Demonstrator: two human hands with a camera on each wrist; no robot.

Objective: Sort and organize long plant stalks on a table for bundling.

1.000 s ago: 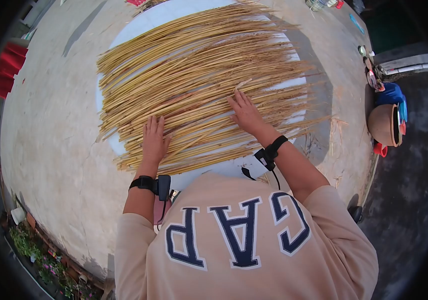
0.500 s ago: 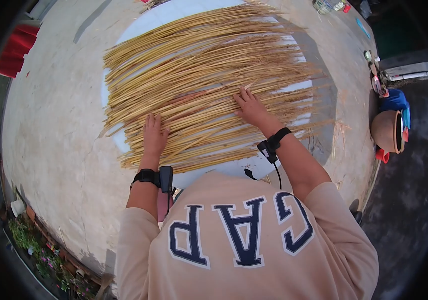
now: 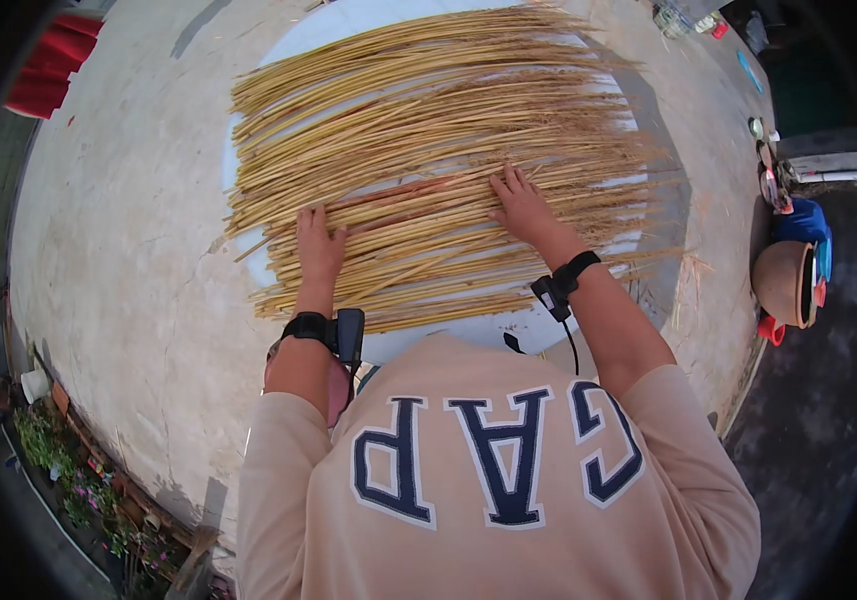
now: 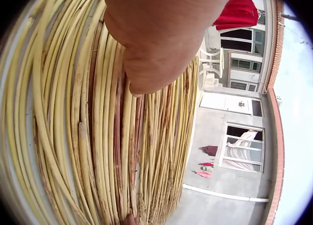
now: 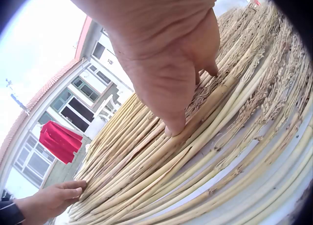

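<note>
Dry yellow stalks (image 3: 399,150) lie side by side in a layer on a round white table (image 3: 299,42). Their feathery seed heads (image 5: 259,88) spread at the right end. My left hand (image 3: 321,250) rests on the thicker left ends, fingers pointing away from my body. Further right, my right hand (image 3: 529,210) lies across the stalks near the seed heads, its thumb touching a thick stalk in the right wrist view. Just beyond the hands is a strip of reddish stalks (image 3: 429,187) with white table showing beside it. The left fingertips are mostly hidden in the left wrist view.
Concrete ground surrounds the table. A clay pot (image 3: 784,283) and a blue container (image 3: 801,220) stand at the right, flower plants (image 3: 79,480) at lower left. Red cloth (image 3: 54,65) hangs at upper left. The wrist views show a house with windows (image 4: 244,147).
Both hands have shifted slightly toward my body with the stalks under them. The gap beyond the hands shows wider, baring more of the reddish stalks. The head view has also turned a little.
</note>
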